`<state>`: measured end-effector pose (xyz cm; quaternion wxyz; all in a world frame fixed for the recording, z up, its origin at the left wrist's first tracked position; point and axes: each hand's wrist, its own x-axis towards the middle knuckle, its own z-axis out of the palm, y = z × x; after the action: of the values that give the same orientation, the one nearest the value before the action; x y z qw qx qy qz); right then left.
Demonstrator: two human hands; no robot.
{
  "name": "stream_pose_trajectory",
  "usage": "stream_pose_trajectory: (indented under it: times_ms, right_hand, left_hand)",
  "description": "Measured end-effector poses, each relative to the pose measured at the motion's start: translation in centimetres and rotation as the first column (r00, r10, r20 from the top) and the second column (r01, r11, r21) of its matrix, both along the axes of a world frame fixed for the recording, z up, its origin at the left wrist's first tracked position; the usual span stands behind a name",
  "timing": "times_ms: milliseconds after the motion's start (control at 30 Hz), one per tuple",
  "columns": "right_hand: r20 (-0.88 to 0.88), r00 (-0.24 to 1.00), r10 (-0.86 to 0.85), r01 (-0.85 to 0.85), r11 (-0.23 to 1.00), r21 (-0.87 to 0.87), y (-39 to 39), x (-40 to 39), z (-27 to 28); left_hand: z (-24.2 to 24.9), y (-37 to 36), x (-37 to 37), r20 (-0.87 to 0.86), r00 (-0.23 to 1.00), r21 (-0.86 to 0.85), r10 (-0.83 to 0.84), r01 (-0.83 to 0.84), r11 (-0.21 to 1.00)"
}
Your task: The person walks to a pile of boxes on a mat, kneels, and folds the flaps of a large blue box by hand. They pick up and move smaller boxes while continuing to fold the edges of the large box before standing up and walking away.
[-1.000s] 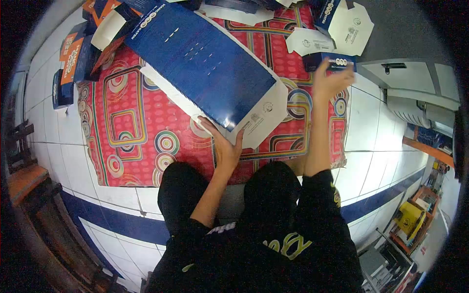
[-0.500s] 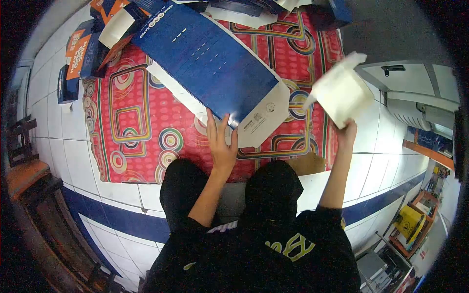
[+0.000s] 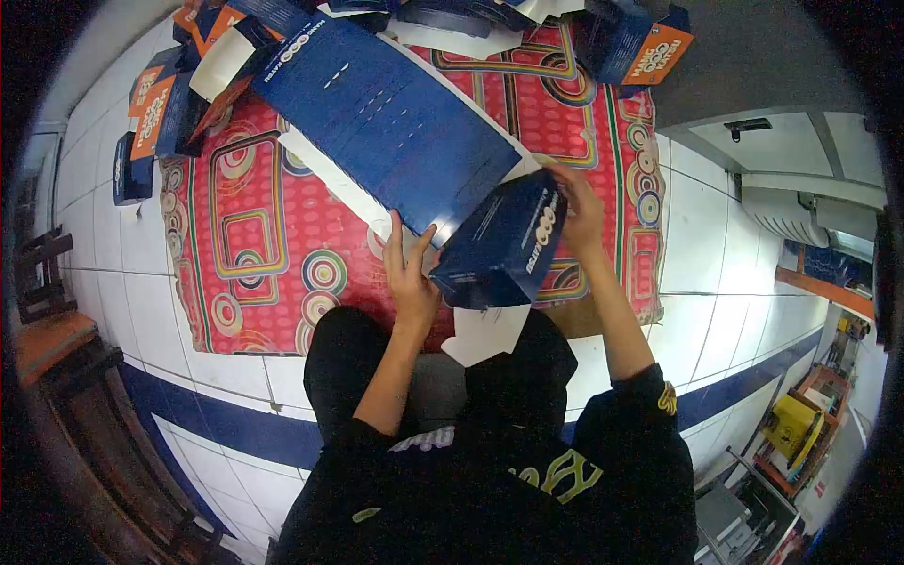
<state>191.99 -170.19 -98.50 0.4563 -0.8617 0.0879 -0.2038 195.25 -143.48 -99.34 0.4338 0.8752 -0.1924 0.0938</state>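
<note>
A partly folded blue carton box [image 3: 504, 240] with white lettering hangs over the near end of the flat cartons, tilted, a white flap [image 3: 485, 334] pointing down toward my knees. My right hand [image 3: 581, 215] grips its upper right side, with the fingers partly hidden behind it. My left hand [image 3: 411, 278] has its fingers apart, fingertips at the near left edge of the flat blue cartons [image 3: 386, 108] and thumb close to the box's left corner. Those flat cartons lie diagonally across a red patterned mat [image 3: 254, 202].
Folded blue and orange boxes [image 3: 155, 108] crowd the far left. Another blue box [image 3: 636, 47] with an orange panel stands at the far right corner of the mat. More boxes [image 3: 461, 19] line the back. A wooden chair [image 3: 71, 377] is on the left.
My right hand has brought the box from the right over the flat cartons and turned it from its pale side to its blue side. My left hand has shifted slightly left.
</note>
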Motion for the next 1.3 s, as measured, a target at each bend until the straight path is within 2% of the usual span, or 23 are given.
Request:
stream_pose_trajectory:
  times_ms: [100, 133, 167, 233, 300, 333, 367, 400, 433, 467, 533, 600, 633, 700, 767, 833, 967, 1033, 1167, 1233, 1300]
  right_hand:
    - [0.004, 0.997, 0.071, -0.071, 0.992, 0.100, -0.9, 2.2, 0.0]
    - [0.066, 0.998, -0.001, -0.022, 0.941, 0.337, -2.3, 2.7, 0.1]
    - [0.105, 0.990, -0.088, 0.015, 0.831, 0.555, -3.3, 2.8, 0.3]
    - [0.115, 0.981, -0.154, 0.110, 0.940, 0.322, -4.0, 3.1, 1.6]
    - [0.097, 0.989, -0.113, 0.072, 0.933, 0.352, -3.4, 2.9, 2.9]
    - [0.007, 0.999, -0.050, 0.046, 0.959, 0.278, -3.1, 2.6, 2.4]
    - [-0.088, 0.996, 0.007, 0.012, 0.979, 0.206, -3.0, 2.4, 1.6]
    - [-0.100, 0.995, 0.030, -0.022, 0.996, 0.084, -2.9, 2.5, 0.5]
    - [-0.017, 0.998, 0.065, -0.065, 0.997, -0.035, -2.7, 2.8, -0.8]
    - [-0.019, 0.999, 0.047, -0.047, 0.999, 0.019, -2.0, 3.1, -1.2]
    - [-0.019, 0.999, 0.031, -0.029, 0.997, 0.077, -1.0, 3.9, -1.8]
    - [-0.010, 0.997, -0.083, 0.083, 0.997, 0.008, -0.6, 5.0, -2.6]
    - [-0.008, 0.997, -0.081, 0.081, 0.997, 0.013, -0.4, 5.4, -2.8]
    - [0.041, 0.971, -0.234, 0.235, 0.972, -0.012, 0.0, 6.1, -2.8]
    - [0.059, 0.971, -0.230, 0.229, 0.973, 0.028, 0.3, 5.9, -2.9]
    - [-0.037, 0.974, -0.222, 0.210, 0.956, -0.205, 0.3, 5.7, -3.0]
    - [-0.057, 0.975, -0.216, 0.207, 0.968, -0.139, -0.3, 6.1, -3.0]
    - [0.024, 0.968, -0.250, 0.250, 0.950, -0.189, -0.1, 6.2, -3.6]
    - [0.016, 0.953, -0.301, 0.299, 0.938, -0.174, 0.3, 6.1, -4.9]
    - [0.137, 0.935, -0.326, 0.344, 0.929, -0.136, 1.2, 6.1, -4.7]
    - [0.214, 0.898, -0.385, 0.430, 0.872, -0.235, 2.6, 4.6, -2.7]
  left_hand:
    - [-0.5, 0.3, 0.2, 0.000, 1.000, 0.010, -0.016, 0.016, 1.000]
    - [-0.9, 0.3, 0.2, -0.003, 1.000, 0.013, -0.014, 0.014, 1.000]
    - [-1.3, 0.1, 0.3, -0.007, 1.000, -0.029, -0.025, 0.024, 0.999]
    - [-1.5, -0.6, 0.4, -0.018, 0.999, -0.076, -0.036, 0.034, 0.997]
    - [-1.0, -1.5, 0.7, -0.123, 0.990, -0.126, -0.067, 0.051, 0.991]
    - [-0.8, -1.9, 0.9, -0.034, 0.998, -0.081, -0.050, 0.047, 0.996]
    - [-0.9, -2.1, 0.9, -0.034, 0.998, -0.085, -0.048, 0.045, 0.995]
    - [-1.1, -2.3, 0.9, -0.028, 0.999, -0.104, -0.027, 0.024, 0.994]
    - [-1.3, -2.4, 0.8, -0.023, 1.000, -0.121, -0.005, 0.002, 0.993]
    - [-1.0, -2.5, 0.8, -0.025, 1.000, -0.120, -0.004, 0.001, 0.993]
    - [-0.3, -2.5, 1.0, 0.066, 0.997, 0.018, 0.032, -0.034, 0.999]
    - [-0.4, -2.4, 0.9, 0.025, 1.000, -0.018, 0.005, -0.005, 1.000]
    - [-0.4, -2.2, 0.8, -0.020, 0.999, -0.059, -0.025, 0.024, 0.998]
    - [-0.4, -2.2, 0.8, -0.014, 0.999, -0.051, -0.030, 0.029, 0.998]
    - [-0.5, -2.2, 0.9, -0.009, 0.999, -0.047, -0.035, 0.035, 0.998]
    - [-0.9, -2.3, 0.9, 0.049, 0.998, -0.014, -0.033, 0.034, 0.999]
    - [-0.8, -2.3, 0.6, 0.034, 0.999, -0.016, -0.027, 0.028, 0.999]
    - [-0.9, -2.2, 0.7, 0.029, 0.999, -0.037, -0.029, 0.030, 0.999]
    - [-1.3, -2.4, 0.5, -0.002, 1.000, -0.072, -0.022, 0.022, 0.997]
    - [-1.3, -2.5, 0.6, -0.002, 1.000, -0.104, -0.014, 0.014, 0.995]
    - [-0.8, -2.5, 0.7, 0.009, 1.000, -0.082, -0.010, 0.011, 0.997]
